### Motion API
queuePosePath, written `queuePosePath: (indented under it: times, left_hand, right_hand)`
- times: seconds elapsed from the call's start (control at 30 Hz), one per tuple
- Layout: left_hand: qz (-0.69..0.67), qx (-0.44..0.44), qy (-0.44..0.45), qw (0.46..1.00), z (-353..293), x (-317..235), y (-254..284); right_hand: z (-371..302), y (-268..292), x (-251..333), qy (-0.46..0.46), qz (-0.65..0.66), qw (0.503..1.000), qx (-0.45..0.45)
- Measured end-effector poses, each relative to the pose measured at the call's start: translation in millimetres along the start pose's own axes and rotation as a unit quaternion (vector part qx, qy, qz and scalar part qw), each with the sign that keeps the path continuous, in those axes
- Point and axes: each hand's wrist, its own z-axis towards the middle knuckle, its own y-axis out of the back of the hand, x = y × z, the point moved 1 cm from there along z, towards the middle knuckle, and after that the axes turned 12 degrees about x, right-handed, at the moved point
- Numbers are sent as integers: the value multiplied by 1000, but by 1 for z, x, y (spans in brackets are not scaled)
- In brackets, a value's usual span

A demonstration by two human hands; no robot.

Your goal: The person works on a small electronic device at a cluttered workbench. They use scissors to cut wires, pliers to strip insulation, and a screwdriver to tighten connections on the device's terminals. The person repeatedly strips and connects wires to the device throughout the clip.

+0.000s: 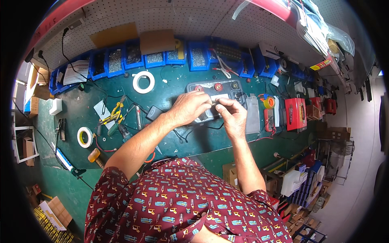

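A dark grey case [227, 92] lies on the green bench in front of me, with two red round knobs [218, 86] and a black knob [234, 85] along its far side. My left hand [189, 108] is over the left part of the case, its fingers curled and closed. Just right of it, my right hand [235, 118] pinches with thumb and forefinger. The fingertips of both hands nearly meet above a white label on the case. Whatever small thing is between them is too small to make out. My hands cover part of the case.
Blue bins [116, 60] of small hardware line the back. Left of the case are a white tape roll [134, 82], yellow-handled pliers [116, 114] and a black adapter [154, 113]. To the right sit a grey plate [252, 117], a red multimeter [268, 117] and a red box [295, 114].
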Motion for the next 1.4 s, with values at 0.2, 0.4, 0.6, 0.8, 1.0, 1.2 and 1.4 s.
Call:
queuePosePath:
  times: [0.2,0.4,0.6,0.8,1.0,1.2,1.4]
  left_hand:
    - [33,24,-8,999,3,1,-2]
    - [18,8,-11,1000,2,4,-6]
    - [13,5,-18,1000,4,4,-6]
    - [4,4,-22,1000,5,2,-4]
    - [-29,-63,4,998,-14,-2,13]
    - [10,-55,-7,998,-44,-10,-3]
    - [34,-25,-3,999,-39,-13,-4]
  right_hand:
    - [-1,3,-1,20,3,1000,6]
    - [2,3,1,4,-4,1000,20]
    - [3,3,1,16,-6,999,28]
    - [2,4,2,11,-27,999,27]
    - [-7,-5,-4,11,-66,998,-15]
    - [-16,-9,-5,58,-115,991,-32]
    - [-29,-14,-5,41,-49,996,-68]
